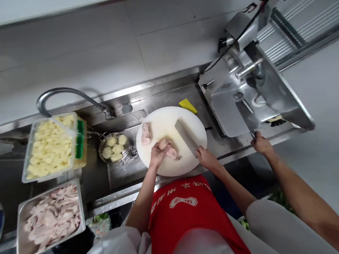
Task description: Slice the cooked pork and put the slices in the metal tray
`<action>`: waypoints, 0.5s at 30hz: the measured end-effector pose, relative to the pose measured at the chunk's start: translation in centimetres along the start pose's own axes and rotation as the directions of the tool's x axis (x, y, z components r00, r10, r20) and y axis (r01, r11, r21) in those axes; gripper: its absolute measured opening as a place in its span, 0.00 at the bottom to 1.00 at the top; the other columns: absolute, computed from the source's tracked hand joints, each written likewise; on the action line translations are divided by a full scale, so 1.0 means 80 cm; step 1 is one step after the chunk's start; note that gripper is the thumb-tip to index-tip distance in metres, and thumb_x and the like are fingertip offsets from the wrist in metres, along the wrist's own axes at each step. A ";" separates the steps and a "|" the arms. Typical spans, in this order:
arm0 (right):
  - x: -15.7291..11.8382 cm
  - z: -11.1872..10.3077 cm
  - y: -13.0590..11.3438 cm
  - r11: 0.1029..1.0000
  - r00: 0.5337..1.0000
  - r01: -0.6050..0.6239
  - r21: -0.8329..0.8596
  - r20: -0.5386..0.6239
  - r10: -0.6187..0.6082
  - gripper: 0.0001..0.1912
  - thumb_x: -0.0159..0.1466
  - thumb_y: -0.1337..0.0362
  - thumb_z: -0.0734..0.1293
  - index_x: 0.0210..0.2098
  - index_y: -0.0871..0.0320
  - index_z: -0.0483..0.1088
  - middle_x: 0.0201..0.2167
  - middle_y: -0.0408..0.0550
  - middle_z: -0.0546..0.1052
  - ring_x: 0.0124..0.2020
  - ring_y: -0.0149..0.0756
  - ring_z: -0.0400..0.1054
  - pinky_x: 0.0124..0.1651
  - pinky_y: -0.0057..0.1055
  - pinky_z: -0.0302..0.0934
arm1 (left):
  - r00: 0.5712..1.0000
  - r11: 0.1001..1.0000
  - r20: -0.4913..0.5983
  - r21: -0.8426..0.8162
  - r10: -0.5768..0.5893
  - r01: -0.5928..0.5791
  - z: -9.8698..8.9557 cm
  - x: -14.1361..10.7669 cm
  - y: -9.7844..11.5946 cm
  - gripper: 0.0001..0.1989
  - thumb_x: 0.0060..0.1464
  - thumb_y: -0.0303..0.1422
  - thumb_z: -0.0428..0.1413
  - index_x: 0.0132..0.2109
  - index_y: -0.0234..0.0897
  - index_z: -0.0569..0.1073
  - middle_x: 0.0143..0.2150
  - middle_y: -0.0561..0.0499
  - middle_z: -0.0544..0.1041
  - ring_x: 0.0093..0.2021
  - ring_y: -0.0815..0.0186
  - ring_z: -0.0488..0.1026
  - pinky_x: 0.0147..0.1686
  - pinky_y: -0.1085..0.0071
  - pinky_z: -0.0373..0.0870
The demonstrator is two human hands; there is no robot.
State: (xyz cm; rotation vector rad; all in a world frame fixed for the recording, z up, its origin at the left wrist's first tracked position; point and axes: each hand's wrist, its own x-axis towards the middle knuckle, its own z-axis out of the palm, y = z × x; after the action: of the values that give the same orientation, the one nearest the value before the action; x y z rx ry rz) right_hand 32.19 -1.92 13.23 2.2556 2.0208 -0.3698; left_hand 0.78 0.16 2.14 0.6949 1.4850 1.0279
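A round white cutting board (pixel 169 114) lies on the steel counter. My left hand (pixel 158 154) pinches a piece of raw meat (pixel 171 153) on the board's lower left part. My right hand (pixel 206 158) is closed around the handle of a cleaver (pixel 185 136), whose broad blade lies flat over the board, pointing up and left, apart from the meat. Another raw meat piece (pixel 146 133) rests near the board's left edge. A yellow cloth or sponge (pixel 188 106) is just beyond the board.
Left: tub of pale chunks (pixel 52 146), steel tray of raw meat (pixel 53 217), bowl of pale balls (pixel 114 147), faucet (pixel 70 90). Right: metal slicer (pixel 252 89); another person's hand (pixel 262 144) holds a second knife (pixel 245 115) before it.
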 end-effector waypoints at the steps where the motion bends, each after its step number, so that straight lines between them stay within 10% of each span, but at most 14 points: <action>1: -0.001 0.021 -0.030 0.999 0.998 0.024 0.023 0.057 -0.026 0.12 0.71 0.59 0.59 0.42 0.60 0.69 0.30 0.53 0.75 0.33 0.36 0.70 0.35 0.30 0.51 | 1.000 0.994 -0.009 -0.111 -0.013 0.012 -0.001 -0.002 0.002 0.30 0.35 0.43 0.72 0.44 0.33 0.74 0.38 0.48 0.81 0.35 0.65 0.78 0.38 0.70 0.73; 5: -0.003 0.084 -0.094 0.985 0.943 0.128 0.115 0.293 -0.157 0.13 0.73 0.61 0.54 0.46 0.61 0.65 0.34 0.55 0.77 0.36 0.37 0.72 0.34 0.29 0.51 | 0.993 0.935 0.033 -0.333 -0.115 0.120 -0.008 -0.006 0.014 0.31 0.35 0.43 0.73 0.46 0.33 0.75 0.41 0.46 0.81 0.39 0.63 0.79 0.41 0.68 0.76; 10: 0.000 0.096 -0.079 0.991 0.946 0.113 0.068 0.297 -0.128 0.14 0.73 0.60 0.52 0.46 0.61 0.64 0.36 0.56 0.78 0.38 0.42 0.74 0.34 0.30 0.51 | 0.987 0.922 0.054 -0.352 -0.152 0.161 -0.011 -0.008 0.017 0.32 0.32 0.41 0.74 0.45 0.33 0.75 0.42 0.44 0.81 0.39 0.60 0.79 0.38 0.67 0.77; 15: 0.003 0.101 -0.083 0.992 0.945 0.111 0.056 0.302 -0.123 0.15 0.73 0.58 0.52 0.47 0.61 0.64 0.36 0.56 0.78 0.39 0.43 0.74 0.35 0.30 0.52 | 0.987 0.981 -0.101 -0.135 0.123 -0.136 -0.010 -0.009 0.007 0.33 0.39 0.42 0.71 0.51 0.36 0.71 0.44 0.46 0.78 0.43 0.63 0.77 0.43 0.67 0.75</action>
State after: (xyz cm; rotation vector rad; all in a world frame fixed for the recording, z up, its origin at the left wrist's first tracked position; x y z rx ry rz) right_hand 24.73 -2.72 5.96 1.9548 2.0015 -0.7248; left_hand 0.05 -0.36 2.97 0.6568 1.4446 1.2675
